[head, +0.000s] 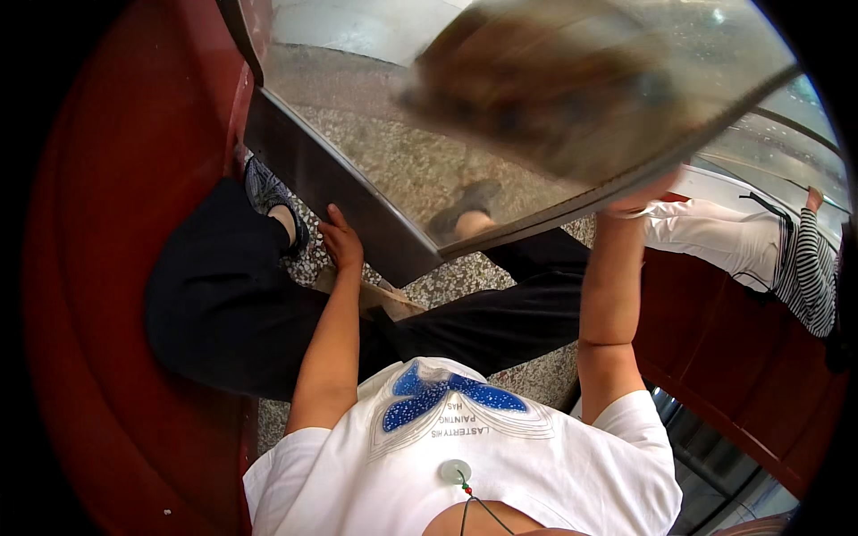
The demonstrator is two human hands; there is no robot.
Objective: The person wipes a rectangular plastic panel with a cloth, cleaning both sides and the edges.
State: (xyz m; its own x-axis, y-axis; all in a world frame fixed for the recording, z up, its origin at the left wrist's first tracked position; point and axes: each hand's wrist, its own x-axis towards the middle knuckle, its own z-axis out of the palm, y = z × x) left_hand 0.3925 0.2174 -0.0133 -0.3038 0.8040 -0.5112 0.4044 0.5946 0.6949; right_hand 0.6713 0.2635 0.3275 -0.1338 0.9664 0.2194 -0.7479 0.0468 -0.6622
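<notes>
A large framed transparent panel [375,157] stands tilted before me, with a wide stainless-steel strip [348,194] along its near left side. My left hand [343,238] grips the outer edge of this strip, its other fingers partly hidden. My right hand [643,191] is at the panel's right edge, mostly hidden behind the rim, with a pale band at the wrist. A blurred brown shape [536,94] shows at the panel's upper part; I cannot tell whether it is an object or a reflection. One of my shoes shows through the panel.
Dark red panels [134,268] rise close on my left, and more red panelling [710,315] is at the right. Speckled terrazzo floor [462,278] lies below. Beyond, at the right, a person in white trousers [717,234] and a striped top stands by glass.
</notes>
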